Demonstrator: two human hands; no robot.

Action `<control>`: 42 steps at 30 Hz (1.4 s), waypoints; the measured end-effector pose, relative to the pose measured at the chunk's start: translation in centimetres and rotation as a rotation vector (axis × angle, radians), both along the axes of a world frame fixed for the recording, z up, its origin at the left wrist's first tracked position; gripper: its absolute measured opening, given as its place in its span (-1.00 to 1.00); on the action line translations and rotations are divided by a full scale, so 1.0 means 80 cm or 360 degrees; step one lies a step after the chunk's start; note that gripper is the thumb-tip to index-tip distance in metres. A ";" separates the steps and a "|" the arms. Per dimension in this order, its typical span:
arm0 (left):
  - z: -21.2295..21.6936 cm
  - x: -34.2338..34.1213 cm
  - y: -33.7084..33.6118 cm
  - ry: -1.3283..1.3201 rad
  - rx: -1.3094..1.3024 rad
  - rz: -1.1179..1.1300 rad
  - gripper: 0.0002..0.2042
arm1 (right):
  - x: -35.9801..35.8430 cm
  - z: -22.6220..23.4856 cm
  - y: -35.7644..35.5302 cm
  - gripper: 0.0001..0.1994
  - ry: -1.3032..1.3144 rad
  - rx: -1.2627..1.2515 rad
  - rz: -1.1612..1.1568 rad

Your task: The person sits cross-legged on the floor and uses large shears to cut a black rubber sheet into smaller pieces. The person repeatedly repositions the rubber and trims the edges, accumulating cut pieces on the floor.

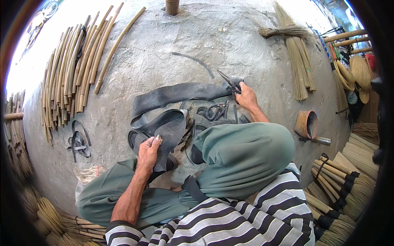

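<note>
I sit on a concrete floor with my knees in green trousers drawn up. My left hand grips one end of a wide black rubber strip, like a cut inner tube, that curves across the floor in front of me. My right hand holds dark scissors, their blades open at the far end of the same strip. A thin cut rubber sliver lies further out. More black rubber scraps are piled between my feet.
A row of bamboo sticks lies at the left, with small rubber loops near them. Bundles of broom straw lie at the right, a small woven basket, a metal can and finished brooms at lower right.
</note>
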State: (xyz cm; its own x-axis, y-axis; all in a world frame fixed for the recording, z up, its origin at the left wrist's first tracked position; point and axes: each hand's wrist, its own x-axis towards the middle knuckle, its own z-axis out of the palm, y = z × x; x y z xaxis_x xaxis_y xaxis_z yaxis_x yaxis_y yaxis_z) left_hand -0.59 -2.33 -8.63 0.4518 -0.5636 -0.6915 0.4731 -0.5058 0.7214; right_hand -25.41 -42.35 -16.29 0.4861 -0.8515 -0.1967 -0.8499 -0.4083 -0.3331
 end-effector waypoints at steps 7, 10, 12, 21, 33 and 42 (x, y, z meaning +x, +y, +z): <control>-0.015 0.013 0.000 -0.0209 0.0056 0.0093 -0.71 | 0.019 -0.040 0.001 -0.72 0.0061 -0.0233 0.0430; -0.007 0.028 -0.002 -0.0197 -0.0071 0.0123 -0.76 | 0.011 -0.038 0.000 -0.71 0.0172 -0.0113 0.0363; 0.000 0.041 -0.004 -0.0255 -0.0189 0.0178 -0.79 | 0.008 -0.030 0.001 -0.69 0.0229 0.0060 0.0206; 0.026 0.067 -0.001 -0.1962 0.0299 -0.0418 -0.63 | 0.067 0.158 -0.029 -0.78 -0.0950 0.0665 0.0038; 0.098 0.017 -0.088 -0.0638 -0.0857 -0.0196 -0.39 | 0.185 0.408 0.121 -0.77 -0.1076 0.0953 0.0505; 0.058 -0.022 -0.119 0.0905 -0.1482 0.0669 -0.56 | 0.166 0.395 0.210 -0.86 -0.1210 0.1111 0.0472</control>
